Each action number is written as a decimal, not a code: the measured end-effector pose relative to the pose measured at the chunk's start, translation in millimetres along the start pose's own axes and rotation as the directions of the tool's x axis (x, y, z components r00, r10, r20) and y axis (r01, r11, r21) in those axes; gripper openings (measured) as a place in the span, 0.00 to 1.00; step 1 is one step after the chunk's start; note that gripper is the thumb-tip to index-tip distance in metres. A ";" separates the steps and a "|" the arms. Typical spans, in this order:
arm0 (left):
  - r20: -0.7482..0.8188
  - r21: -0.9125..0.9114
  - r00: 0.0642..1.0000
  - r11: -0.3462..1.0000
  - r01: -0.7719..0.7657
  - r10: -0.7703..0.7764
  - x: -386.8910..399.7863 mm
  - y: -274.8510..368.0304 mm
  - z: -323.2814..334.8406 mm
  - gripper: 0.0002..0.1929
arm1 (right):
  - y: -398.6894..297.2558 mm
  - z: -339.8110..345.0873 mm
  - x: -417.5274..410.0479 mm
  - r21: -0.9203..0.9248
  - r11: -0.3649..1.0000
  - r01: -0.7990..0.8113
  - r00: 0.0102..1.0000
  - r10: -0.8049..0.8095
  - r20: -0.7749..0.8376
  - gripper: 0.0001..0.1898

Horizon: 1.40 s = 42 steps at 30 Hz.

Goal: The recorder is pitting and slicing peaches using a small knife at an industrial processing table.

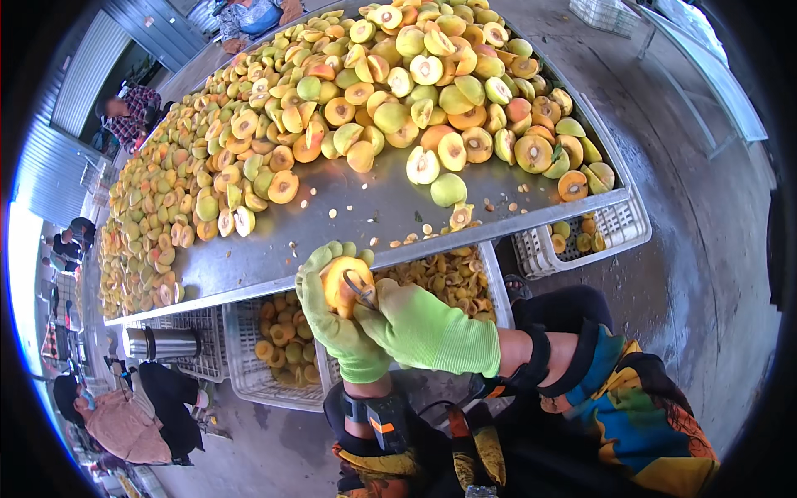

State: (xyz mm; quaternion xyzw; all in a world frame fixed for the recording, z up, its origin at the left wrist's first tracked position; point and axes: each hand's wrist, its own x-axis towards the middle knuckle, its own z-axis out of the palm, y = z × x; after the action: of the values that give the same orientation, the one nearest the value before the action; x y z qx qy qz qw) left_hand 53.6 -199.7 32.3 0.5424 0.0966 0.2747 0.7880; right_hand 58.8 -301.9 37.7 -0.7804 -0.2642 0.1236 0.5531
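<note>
In a green work glove, my left hand (333, 324) cups a yellow-orange peach half (340, 283) just in front of the metal table's edge. My right hand (420, 324), gloved alike, grips a small tool whose curved metal loop (360, 287) lies against the fruit; its handle is hidden in the glove. Beyond my hands stands the metal table (348, 227), heaped with halved peaches (392, 118), some with pits in them. Pale kernels (332, 213) and brown bits are scattered on the bare metal near its edge.
Below the table edge, a white plastic crate (243, 367) holds peach halves, and another (501, 299) holds thin peach pieces. A further crate (635, 218) stands at the right. A steel cylinder (163, 343) lies across a crate at the left, near a seated person (127, 423). Other people are farther back.
</note>
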 end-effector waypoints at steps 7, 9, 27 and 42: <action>0.162 0.405 0.984 0.904 -0.137 0.076 13.2 -17.7 0.5 0.16 | 15.9 -0.9 1.8 -0.212 0.972 0.105 0.982 -0.135 -0.133 0.16; 0.104 0.000 0.960 0.965 0.262 -0.261 15.3 -13.8 -1.5 0.21 | 25.8 1.9 10.4 -0.238 0.971 0.012 0.995 -0.035 -0.094 0.16; 0.010 0.061 0.990 0.988 0.143 -0.144 -6.2 -13.0 1.1 0.19 | 45.6 9.5 -6.0 -0.349 0.901 0.256 0.951 -0.299 -0.076 0.16; 0.464 0.267 0.880 0.963 -0.025 -0.105 6.3 5.3 -3.1 0.18 | -14.0 -79.9 -1.6 0.189 0.797 -0.573 0.670 0.323 0.669 0.20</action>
State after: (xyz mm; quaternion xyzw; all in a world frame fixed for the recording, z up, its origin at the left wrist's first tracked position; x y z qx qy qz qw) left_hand 55.7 -192.4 36.8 0.6911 -0.0518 0.1019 0.7136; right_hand 92.4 -363.0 79.1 -0.6148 -0.1925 0.5504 0.5310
